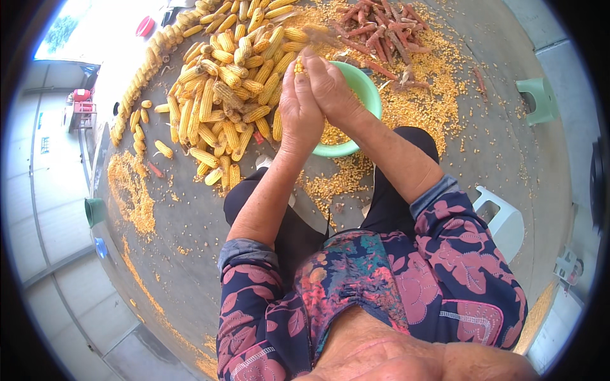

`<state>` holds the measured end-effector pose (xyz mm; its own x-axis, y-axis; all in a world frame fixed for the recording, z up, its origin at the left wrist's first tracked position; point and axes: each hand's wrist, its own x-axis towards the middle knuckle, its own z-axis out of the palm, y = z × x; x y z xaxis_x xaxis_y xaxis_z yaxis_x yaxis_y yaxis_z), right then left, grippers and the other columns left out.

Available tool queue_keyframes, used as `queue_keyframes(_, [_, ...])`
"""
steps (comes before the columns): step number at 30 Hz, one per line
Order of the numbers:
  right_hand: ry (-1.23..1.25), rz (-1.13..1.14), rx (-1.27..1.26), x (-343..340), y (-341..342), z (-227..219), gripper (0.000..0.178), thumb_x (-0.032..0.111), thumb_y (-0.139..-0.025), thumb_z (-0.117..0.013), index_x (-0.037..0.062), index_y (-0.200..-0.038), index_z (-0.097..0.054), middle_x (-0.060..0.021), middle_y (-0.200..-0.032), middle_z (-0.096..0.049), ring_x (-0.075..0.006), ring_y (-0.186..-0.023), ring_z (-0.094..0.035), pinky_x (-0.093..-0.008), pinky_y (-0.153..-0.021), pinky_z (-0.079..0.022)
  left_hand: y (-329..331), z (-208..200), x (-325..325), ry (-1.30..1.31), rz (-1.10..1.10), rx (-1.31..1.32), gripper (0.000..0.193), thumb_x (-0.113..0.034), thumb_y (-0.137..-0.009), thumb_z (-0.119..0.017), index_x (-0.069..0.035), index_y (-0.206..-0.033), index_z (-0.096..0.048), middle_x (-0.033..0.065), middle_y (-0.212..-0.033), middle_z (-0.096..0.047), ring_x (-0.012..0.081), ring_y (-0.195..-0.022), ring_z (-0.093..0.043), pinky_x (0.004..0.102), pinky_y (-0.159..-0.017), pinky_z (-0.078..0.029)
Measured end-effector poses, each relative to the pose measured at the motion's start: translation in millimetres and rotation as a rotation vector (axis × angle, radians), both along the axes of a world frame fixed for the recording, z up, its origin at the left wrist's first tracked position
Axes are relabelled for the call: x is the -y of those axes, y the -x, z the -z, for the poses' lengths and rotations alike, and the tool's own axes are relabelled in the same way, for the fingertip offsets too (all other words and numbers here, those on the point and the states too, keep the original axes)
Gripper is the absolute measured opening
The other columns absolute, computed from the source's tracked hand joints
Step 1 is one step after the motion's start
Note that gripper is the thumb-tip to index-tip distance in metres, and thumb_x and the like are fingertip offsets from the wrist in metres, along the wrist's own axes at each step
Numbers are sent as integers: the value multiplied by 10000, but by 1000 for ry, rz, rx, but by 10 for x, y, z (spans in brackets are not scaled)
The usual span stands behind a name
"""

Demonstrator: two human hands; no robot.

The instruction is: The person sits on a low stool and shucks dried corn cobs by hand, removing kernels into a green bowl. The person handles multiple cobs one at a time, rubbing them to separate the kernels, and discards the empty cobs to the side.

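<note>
My left hand (297, 109) and my right hand (328, 87) are pressed together around a yellow corn cob (298, 65), of which only the tip shows between the fingers. They are held over a green bowl (368, 86) with loose kernels in it. A big pile of yellow corn cobs (229, 82) lies on the concrete floor just left of the hands. Bare reddish cobs (381, 28) are heaped beyond the bowl.
Loose kernels (432, 95) are scattered over the floor right of the bowl and in a strip (130, 190) at the left. A green stool (540, 98) stands at the right, a white stool (505, 219) by my right side. A green bucket (94, 211) sits far left.
</note>
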<state>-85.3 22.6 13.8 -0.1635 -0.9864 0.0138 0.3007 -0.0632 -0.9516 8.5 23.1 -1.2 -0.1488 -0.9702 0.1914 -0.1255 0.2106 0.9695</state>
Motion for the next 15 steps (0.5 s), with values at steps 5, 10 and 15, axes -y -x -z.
queue_keyframes(5, [15, 43, -151, 3, 27, 195, 453, 389, -1071, -411, -6, -1011, -625, -81, -900, -656, -164, -827, -594, -330, -770, -489, 33, 55, -81, 98, -37, 13, 455, -265, -1100, -367, 59, -1406, -457, 162, -1301, -601, 215, -1205, -569, 340, -1053, -439])
queue_keyframes(10, [-158, 72, 219, 60, -31, 226, 476, 417, -1074, -397, 9, -995, -630, -82, -905, -648, -166, -816, -594, -336, -778, -488, 52, 115, -65, 177, -36, 10, 438, -214, -1090, -408, 55, -1435, -421, 166, -1308, -590, 221, -1212, -564, 346, -1057, -432])
queue_keyframes(15, [-254, 17, 402, 81, -7, 146, 519, 488, -1057, -468, -6, -1065, -623, -76, -967, -640, -122, -861, -593, -308, -782, -497, 84, 119, -40, 198, -91, 121, 430, -203, -1084, -430, 61, -1423, -432, 186, -1300, -592, 240, -1204, -569, 351, -1052, -439])
